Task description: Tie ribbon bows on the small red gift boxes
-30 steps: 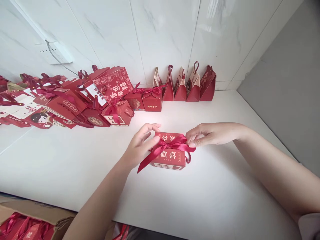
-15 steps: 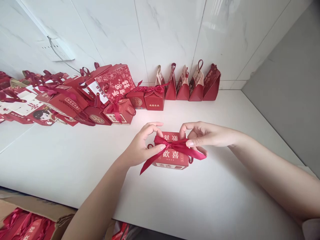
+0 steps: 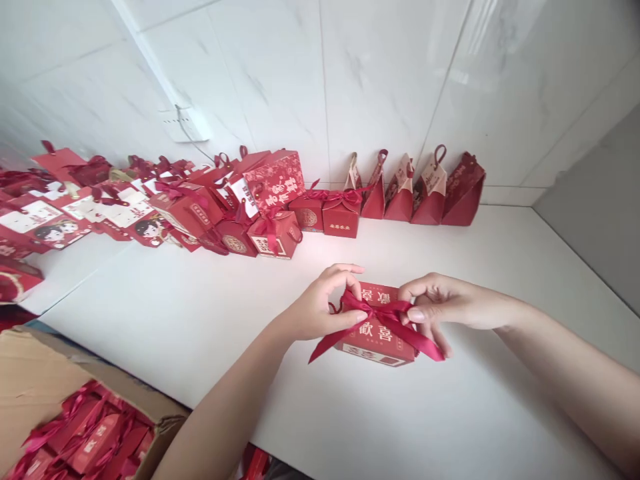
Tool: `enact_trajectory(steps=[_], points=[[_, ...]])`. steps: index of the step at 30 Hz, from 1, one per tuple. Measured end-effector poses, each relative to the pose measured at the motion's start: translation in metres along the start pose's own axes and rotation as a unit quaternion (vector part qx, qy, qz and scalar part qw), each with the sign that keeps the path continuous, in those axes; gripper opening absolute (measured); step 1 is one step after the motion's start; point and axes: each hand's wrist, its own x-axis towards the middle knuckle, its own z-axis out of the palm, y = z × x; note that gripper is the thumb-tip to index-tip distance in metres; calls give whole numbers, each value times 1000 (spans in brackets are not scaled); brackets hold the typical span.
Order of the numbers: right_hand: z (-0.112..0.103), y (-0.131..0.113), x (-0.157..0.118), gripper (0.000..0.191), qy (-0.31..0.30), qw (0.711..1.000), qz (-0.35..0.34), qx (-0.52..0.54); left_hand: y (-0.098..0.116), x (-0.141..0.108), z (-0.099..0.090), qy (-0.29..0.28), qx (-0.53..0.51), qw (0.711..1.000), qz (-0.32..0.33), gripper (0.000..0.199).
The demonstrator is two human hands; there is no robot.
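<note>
A red gift box [image 3: 376,331] with pale Chinese characters rests on the white tabletop in front of me. Across its top runs a dark red satin ribbon [image 3: 384,311], tied in a bow with two loose tails hanging past the sides. My left hand [image 3: 330,303] pinches the bow's left loop between thumb and forefinger. On the opposite side, my right hand [image 3: 440,307] pinches the right loop, its other fingers curled below. A thin red cord shows at the box's left side.
Many red and white gift boxes [image 3: 185,207] crowd the back left along the marbled wall. Several triangular boxes [image 3: 425,190] line the back right. At lower left, a cardboard carton [image 3: 165,427] holds more ribboned red boxes. A wall socket [image 3: 184,125] has a cable.
My view has turned left, so everything sits further right and more of the carton shows. Both hands keep their pinch on the bow; the box looks little changed.
</note>
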Motion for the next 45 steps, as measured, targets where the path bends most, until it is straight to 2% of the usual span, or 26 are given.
enact_trajectory(steps=[5, 7, 9, 12, 15, 19, 31, 45], points=[[1, 2, 1, 29, 108, 993, -21, -37, -6, -3, 0, 5, -12, 1000, 2, 27], [4, 1, 2, 32, 93, 995, -11, -23, -7, -4, 0, -1, -16, 1000, 5, 26], [9, 0, 2, 34, 49, 999, -11, -8, -7, -5, -1, -9, -18, 1000, 12, 26], [15, 1, 3, 28, 19, 1000, -25, -4, -6, -6, -2, -10, -12, 1000, 19, 28], [18, 5, 3, 24, 44, 998, -41, 4, -5, -7, -5, 3, 4, 1000, 24, 28], [19, 10, 5, 28, 66, 996, -56, 26, -5, -9, -10, 18, 26, 999, 38, 30], [14, 26, 15, 31, 72, 996, -44, 25, -14, -4, -13, 1, -12, 1000, 9, 31], [12, 35, 20, 34, 62, 995, -68, 40, -16, -2, -14, -13, -35, 999, -14, 32]])
